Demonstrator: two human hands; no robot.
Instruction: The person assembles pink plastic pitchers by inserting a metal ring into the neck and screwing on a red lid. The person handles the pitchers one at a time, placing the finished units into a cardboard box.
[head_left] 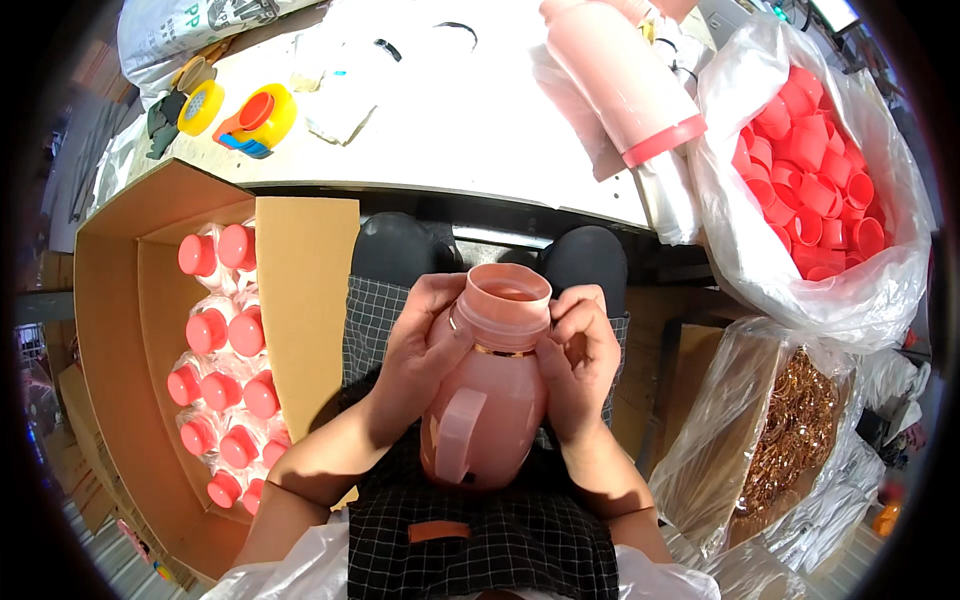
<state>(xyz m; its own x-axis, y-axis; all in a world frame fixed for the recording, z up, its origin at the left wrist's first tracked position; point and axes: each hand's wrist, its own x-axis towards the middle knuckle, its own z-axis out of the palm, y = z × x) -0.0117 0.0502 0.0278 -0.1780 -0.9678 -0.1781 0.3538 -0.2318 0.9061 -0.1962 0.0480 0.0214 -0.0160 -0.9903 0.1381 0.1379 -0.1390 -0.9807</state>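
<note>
A pink translucent jug (490, 410) stands upright on my lap, its mouth open and its handle facing the lower left. Round its neck runs a thin gold ring (505, 352), higher on the left side. My left hand (425, 335) is closed against the left of the neck, thumb over the ring. Opposite it, my right hand (583, 355) has curled fingers at the neck, with the thumb beside the ring's right end. Its fingertips are partly hidden, so any pinch on the ring itself is unclear.
At left, an open carton (150, 370) holds several wrapped, pink-capped bottles. A larger pink jug (625, 85) lies on the white table (430, 130), beyond a yellow tape dispenser (268, 120). Bags of red cups (810, 165) and gold rings (795, 430) stand at right.
</note>
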